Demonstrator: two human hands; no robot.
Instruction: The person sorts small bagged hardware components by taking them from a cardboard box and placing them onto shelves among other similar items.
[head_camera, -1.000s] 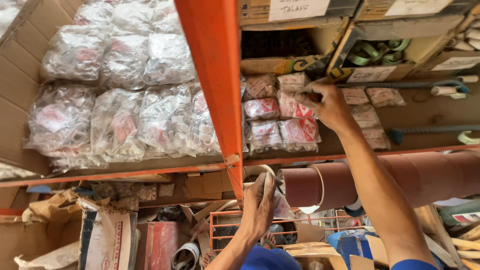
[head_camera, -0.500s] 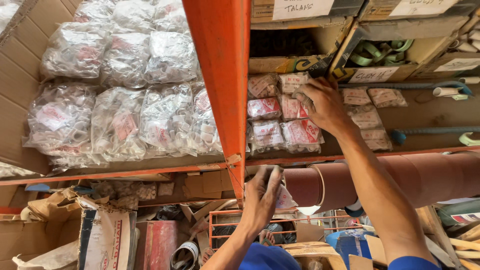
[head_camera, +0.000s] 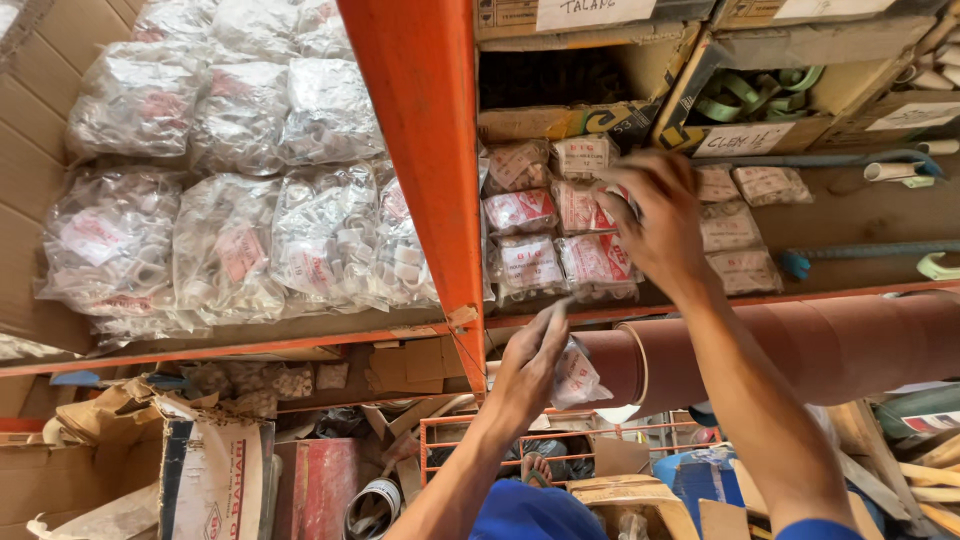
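Observation:
My right hand (head_camera: 652, 215) reaches up to a stack of small clear plastic packets with red labels (head_camera: 528, 262) on the shelf right of the orange upright post (head_camera: 425, 160), its fingers on one of the packets (head_camera: 582, 205). Below the shelf edge, my left hand (head_camera: 527, 365) grips another small packet with a red label (head_camera: 578, 378), just in front of a thick brown pipe (head_camera: 800, 345).
Large bags of white fittings (head_camera: 230, 240) fill the shelf on the left. Cardboard boxes (head_camera: 590, 60) with green rings (head_camera: 745, 95) stand above. More packets (head_camera: 740, 235) and a blue-tipped rod (head_camera: 870, 250) lie to the right. Boxes, a wire basket (head_camera: 450, 430) and sacks crowd the floor.
My left hand has risen from below toward the shelf edge with its packet. The right hand stays on the stacked packets, shifting slightly among them.

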